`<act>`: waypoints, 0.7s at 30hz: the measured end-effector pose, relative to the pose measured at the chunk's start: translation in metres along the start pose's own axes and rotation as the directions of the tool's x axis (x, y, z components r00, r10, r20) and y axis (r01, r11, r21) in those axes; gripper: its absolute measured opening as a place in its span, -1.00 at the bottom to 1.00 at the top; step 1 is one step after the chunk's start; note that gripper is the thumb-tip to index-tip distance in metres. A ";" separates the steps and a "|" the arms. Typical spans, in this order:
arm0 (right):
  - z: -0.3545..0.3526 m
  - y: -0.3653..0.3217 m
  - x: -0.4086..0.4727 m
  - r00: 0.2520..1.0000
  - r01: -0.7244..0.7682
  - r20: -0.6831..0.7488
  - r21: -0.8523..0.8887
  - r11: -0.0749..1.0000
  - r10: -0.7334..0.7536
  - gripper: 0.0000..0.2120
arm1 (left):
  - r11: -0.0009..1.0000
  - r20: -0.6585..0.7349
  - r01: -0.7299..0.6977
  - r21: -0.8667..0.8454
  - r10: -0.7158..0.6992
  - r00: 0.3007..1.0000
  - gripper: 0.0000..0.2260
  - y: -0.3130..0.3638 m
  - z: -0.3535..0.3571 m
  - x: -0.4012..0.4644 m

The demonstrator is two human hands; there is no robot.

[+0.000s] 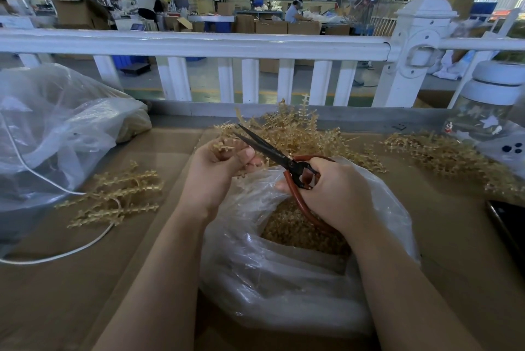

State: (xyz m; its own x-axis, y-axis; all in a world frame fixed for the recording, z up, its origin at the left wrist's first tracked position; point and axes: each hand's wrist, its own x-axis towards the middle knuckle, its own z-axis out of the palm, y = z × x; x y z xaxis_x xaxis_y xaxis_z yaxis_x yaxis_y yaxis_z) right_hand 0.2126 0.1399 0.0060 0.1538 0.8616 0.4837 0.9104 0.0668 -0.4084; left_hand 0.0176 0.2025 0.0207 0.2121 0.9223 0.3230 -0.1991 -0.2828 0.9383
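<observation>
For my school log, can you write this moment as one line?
left hand: grips sprig | right hand: grips scissors, blades open at sprig | bag below: tan bits

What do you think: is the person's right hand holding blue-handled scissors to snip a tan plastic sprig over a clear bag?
Not quite. The handles are red-brown, not blue. The head view shows the right hand gripping the scissors by red-brown handles, next to the tan plastic sprig held in the left hand, over the clear bag.
</observation>
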 end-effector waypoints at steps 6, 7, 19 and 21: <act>-0.002 0.001 0.000 1.000 -0.013 0.010 0.031 0.999 0.013 -0.52 | 0.987 -0.009 0.049 -0.156 -0.051 0.999 -0.66 0.005 0.001 -0.002; -0.003 0.001 -0.001 1.000 -0.013 0.014 0.034 0.999 0.013 -0.50 | 0.984 -0.009 0.055 -0.167 -0.057 0.998 -0.64 0.005 0.000 -0.002; -0.003 -0.001 -0.001 1.000 0.009 -0.009 0.003 1.000 -0.009 -0.43 | 0.998 -0.019 0.041 -0.040 -0.041 0.999 -0.92 0.002 -0.006 0.003; -0.003 -0.001 -0.001 1.000 0.028 -0.003 -0.025 0.999 -0.028 -0.44 | 0.997 -0.030 0.021 0.069 -0.019 0.999 -0.95 0.001 -0.007 0.003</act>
State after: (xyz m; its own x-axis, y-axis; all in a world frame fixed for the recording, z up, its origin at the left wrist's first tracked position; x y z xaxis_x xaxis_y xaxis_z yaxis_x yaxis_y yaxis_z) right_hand 0.2129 0.1375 0.0082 0.1299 0.8577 0.4975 0.9235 0.0780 -0.3756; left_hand 0.0110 0.2071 0.0218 0.1870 0.9351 0.3011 -0.1279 -0.2807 0.9512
